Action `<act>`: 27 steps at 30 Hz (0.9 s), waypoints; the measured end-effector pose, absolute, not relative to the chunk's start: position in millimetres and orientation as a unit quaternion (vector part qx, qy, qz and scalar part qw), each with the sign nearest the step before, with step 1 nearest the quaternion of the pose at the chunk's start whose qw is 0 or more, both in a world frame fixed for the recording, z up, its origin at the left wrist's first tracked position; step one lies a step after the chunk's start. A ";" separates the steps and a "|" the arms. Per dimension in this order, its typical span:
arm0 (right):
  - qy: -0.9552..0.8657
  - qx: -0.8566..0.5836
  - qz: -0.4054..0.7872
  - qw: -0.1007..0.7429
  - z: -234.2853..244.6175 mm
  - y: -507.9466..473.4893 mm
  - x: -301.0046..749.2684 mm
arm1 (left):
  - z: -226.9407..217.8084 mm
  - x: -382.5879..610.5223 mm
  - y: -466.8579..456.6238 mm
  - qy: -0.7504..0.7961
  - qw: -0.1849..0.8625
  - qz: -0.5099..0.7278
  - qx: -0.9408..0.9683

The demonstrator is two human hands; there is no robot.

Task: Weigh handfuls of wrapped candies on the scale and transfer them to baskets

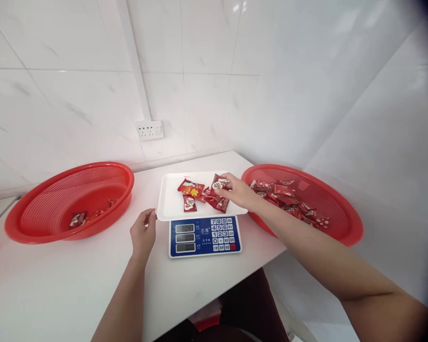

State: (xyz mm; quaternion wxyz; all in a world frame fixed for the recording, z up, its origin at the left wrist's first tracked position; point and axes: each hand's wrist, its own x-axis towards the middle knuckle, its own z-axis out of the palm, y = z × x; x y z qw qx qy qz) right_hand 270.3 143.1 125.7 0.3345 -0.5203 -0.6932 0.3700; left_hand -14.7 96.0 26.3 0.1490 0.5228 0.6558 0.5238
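Note:
My right hand (240, 192) is over the white weighing tray (169, 197), thumb and fingers closed on a small red snack packet (218, 182) with a pale printed patch. Under and beside it on the tray lie several more packets, among them a red one with yellow lettering (192, 188) and a darker red one (189, 203). My left hand (143, 233) is by the tray's near left corner, fingers curled and thumb close to the index finger. Whatever it may pinch is hidden. Below the tray is the scale's blue keypad panel (205, 237) with three small displays.
On the right stands a red plastic basket (342, 213) with many red packets (288, 197) inside. Another red basket (17, 225) on the left holds a few packets (77, 219) at its bottom. A wall socket (150, 130) sits behind the white table (74, 285).

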 end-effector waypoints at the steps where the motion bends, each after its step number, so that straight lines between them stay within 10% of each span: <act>1: -0.702 -0.515 0.365 0.329 122.8 142.0 259.1 | 26.0 -14.6 96.0 0.655 0.150 0.525 0.522; 7: -0.731 -0.538 0.298 0.296 111.9 141.2 239.4 | 23.6 -14.9 96.1 0.646 0.159 0.535 0.520; 16: -0.568 -0.469 0.282 0.615 94.8 113.9 268.1 | 20.7 -15.1 96.3 0.637 0.169 0.544 0.519; 27: -0.408 -0.452 0.418 0.674 80.5 82.1 281.8 | 23.4 -13.5 94.6 0.646 0.162 0.539 0.515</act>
